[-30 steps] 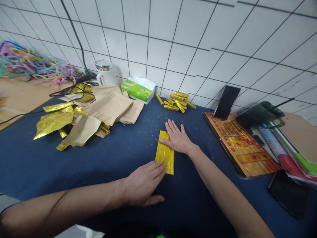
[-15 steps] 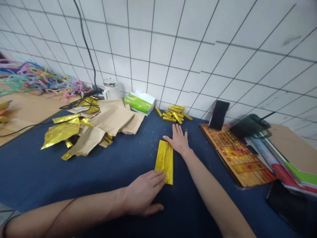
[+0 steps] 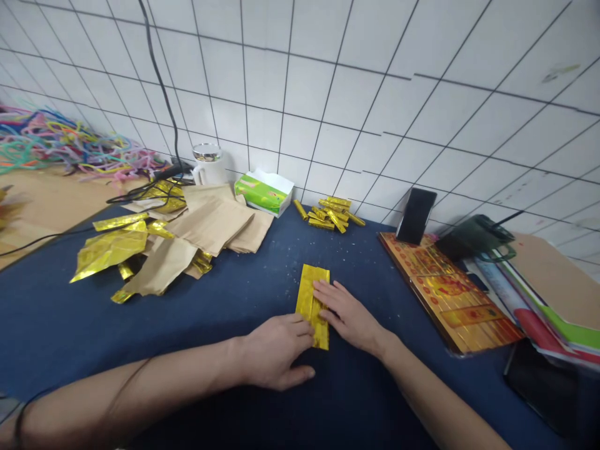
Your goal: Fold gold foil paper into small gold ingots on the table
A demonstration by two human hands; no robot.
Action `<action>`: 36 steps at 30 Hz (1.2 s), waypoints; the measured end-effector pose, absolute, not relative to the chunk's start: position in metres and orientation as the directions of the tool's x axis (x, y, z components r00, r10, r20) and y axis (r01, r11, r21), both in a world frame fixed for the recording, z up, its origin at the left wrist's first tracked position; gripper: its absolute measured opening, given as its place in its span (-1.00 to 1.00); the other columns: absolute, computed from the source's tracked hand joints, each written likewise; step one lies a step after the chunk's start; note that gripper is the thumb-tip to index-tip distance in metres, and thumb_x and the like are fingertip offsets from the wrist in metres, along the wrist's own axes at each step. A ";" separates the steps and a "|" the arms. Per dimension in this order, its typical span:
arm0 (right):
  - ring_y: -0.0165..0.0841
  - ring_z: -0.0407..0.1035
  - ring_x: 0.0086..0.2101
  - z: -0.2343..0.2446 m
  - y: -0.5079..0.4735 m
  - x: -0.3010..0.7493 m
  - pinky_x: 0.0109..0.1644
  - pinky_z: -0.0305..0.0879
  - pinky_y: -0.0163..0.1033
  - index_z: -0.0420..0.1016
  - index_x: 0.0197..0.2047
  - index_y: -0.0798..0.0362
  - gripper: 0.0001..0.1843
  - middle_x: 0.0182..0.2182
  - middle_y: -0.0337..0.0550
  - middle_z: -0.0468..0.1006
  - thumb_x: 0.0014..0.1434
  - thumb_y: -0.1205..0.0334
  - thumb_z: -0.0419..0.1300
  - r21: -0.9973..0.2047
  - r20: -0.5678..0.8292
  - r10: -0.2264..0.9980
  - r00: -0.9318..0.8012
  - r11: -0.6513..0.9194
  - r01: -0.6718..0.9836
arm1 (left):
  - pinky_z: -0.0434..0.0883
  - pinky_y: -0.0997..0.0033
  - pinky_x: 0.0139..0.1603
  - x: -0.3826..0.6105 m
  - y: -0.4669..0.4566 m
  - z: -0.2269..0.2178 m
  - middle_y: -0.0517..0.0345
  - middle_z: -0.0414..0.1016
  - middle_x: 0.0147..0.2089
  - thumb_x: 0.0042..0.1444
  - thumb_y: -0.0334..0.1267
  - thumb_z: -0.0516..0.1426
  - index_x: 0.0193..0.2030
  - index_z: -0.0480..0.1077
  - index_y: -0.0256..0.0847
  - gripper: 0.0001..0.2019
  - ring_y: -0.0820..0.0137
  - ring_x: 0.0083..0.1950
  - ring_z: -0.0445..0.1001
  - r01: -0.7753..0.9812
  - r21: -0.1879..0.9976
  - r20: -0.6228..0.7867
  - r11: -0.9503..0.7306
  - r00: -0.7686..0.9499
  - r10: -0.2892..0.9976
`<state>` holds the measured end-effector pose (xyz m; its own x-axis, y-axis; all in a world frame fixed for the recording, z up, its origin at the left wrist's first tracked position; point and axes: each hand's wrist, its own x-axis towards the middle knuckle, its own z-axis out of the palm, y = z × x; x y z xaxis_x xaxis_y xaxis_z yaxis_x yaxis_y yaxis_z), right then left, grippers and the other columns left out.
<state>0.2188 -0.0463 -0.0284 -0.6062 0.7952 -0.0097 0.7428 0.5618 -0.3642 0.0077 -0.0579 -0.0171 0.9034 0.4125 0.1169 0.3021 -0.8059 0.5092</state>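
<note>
A folded strip of gold foil paper (image 3: 308, 292) lies flat on the dark blue table surface (image 3: 244, 312). Across its lower left part rest the fingertips of my left hand (image 3: 276, 350), the thumb held away from them. From the right side, my right hand (image 3: 351, 315) lays its outstretched fingers on the strip's right edge. Both hands are open, pressing from above rather than gripping. Beyond the strip, near the wall, is a small pile of rolled gold foil pieces (image 3: 334, 214).
Brown paper sheets (image 3: 215, 219) and loose gold foil (image 3: 112, 247) spread over the left. At the back stand a white mug (image 3: 210, 169) and a green tissue pack (image 3: 263, 192). A phone (image 3: 416, 215) leans above an orange printed box (image 3: 450, 290) on the right. Colourful pipe cleaners (image 3: 70, 147) heap far left.
My right hand has come back from beyond the strip's far end onto its right edge. My left hand stays on the strip's near part, almost unmoved.
</note>
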 end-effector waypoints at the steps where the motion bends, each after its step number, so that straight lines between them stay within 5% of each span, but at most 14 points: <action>1: -0.32 -0.08 0.19 -0.031 -0.044 0.223 0.23 -0.17 0.01 0.13 0.18 0.06 -0.51 0.20 -0.12 0.10 0.24 0.07 -0.15 -0.362 -0.030 0.797 -0.603 0.554 0.750 | 0.26 0.29 0.02 0.007 -0.056 -0.015 0.03 0.41 -0.14 0.04 -0.15 0.05 -0.13 0.34 -0.25 -0.71 0.29 -0.08 0.36 0.298 0.514 0.110 -0.804 0.907 0.406; 6: -0.24 -0.20 0.21 -0.029 -0.043 0.230 0.24 -0.30 0.06 -0.05 0.25 0.07 -0.23 0.24 -0.08 -0.05 0.10 -0.20 -0.05 -0.350 -0.098 0.786 -0.611 0.547 0.760 | 0.29 0.34 -0.01 0.006 -0.039 0.000 0.06 0.41 -0.18 0.06 -0.25 0.05 -0.07 0.33 -0.25 -0.72 0.33 -0.12 0.37 0.283 0.561 0.066 -0.778 0.922 0.382; 10: -0.22 -0.22 0.22 -0.028 -0.046 0.227 0.24 -0.34 0.07 -0.05 0.25 0.06 -0.20 0.25 -0.08 -0.06 0.07 -0.24 -0.05 -0.359 -0.115 0.789 -0.604 0.534 0.766 | 0.31 0.39 -0.04 0.004 -0.021 0.004 0.04 0.39 -0.11 0.11 -0.39 -0.03 -0.02 0.29 -0.26 -0.72 0.37 -0.06 0.34 0.349 0.574 0.094 -0.741 0.871 0.483; 14: -0.21 -0.20 0.21 -0.031 -0.045 0.229 0.24 -0.35 0.09 -0.04 0.25 0.08 -0.20 0.24 -0.05 -0.05 0.06 -0.21 -0.01 -0.359 -0.090 0.786 -0.612 0.547 0.756 | 0.29 0.38 -0.02 0.003 -0.010 -0.005 0.05 0.44 -0.18 0.06 -0.51 -0.04 -0.15 0.38 -0.28 -0.73 0.36 -0.09 0.34 0.295 0.482 0.076 -0.825 0.924 0.375; 19: -0.28 -0.14 0.20 -0.023 -0.054 0.236 0.23 -0.19 0.05 0.09 0.18 0.05 -0.46 0.23 -0.07 0.02 0.14 0.12 0.04 -0.386 0.008 0.792 -0.610 0.565 0.729 | 0.26 0.38 0.02 0.001 -0.007 -0.011 0.07 0.44 -0.11 0.01 -0.57 -0.02 -0.12 0.38 -0.28 -0.68 0.35 -0.04 0.31 0.255 0.451 0.062 -0.855 0.947 0.316; 24: -0.21 -0.05 0.17 -0.019 -0.075 0.231 0.18 -0.08 0.11 0.29 0.00 0.07 -0.57 0.15 0.02 0.16 0.06 0.50 -0.04 -0.264 0.075 0.747 -0.661 0.654 0.709 | 0.27 0.39 0.01 0.000 -0.005 -0.010 0.08 0.43 -0.11 0.01 -0.57 -0.04 -0.10 0.36 -0.27 -0.66 0.36 -0.04 0.30 0.254 0.464 0.045 -0.849 0.950 0.309; 29: -0.23 0.25 -0.09 -0.023 -0.084 0.221 0.01 0.20 0.04 0.39 -0.13 0.13 -0.70 -0.18 0.04 0.39 0.09 0.49 -0.03 -0.228 0.229 0.725 -0.650 0.689 0.688 | 0.26 0.38 0.02 0.000 -0.006 -0.009 0.08 0.41 -0.12 -0.01 -0.59 -0.04 -0.08 0.33 -0.28 -0.65 0.36 -0.03 0.28 0.266 0.473 0.025 -0.840 0.949 0.315; 36: -0.30 0.28 -0.25 -0.038 -0.084 0.220 -0.19 0.31 -0.11 0.42 -0.18 0.09 -0.79 -0.30 -0.07 0.42 0.14 0.41 0.03 -0.405 0.319 0.778 -0.541 0.628 0.664 | 0.30 0.37 -0.07 -0.002 -0.010 -0.003 0.09 0.38 -0.18 -0.02 -0.57 0.00 -0.14 0.30 -0.26 -0.70 0.35 -0.07 0.28 0.318 0.500 -0.020 -0.805 0.934 0.357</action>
<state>0.2201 -0.0842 -0.0376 -0.5412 0.7779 0.3194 0.6639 0.6284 -0.4054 -0.0015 -0.0098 -0.0029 0.9340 0.3568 -0.0202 0.3185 -0.8054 0.4999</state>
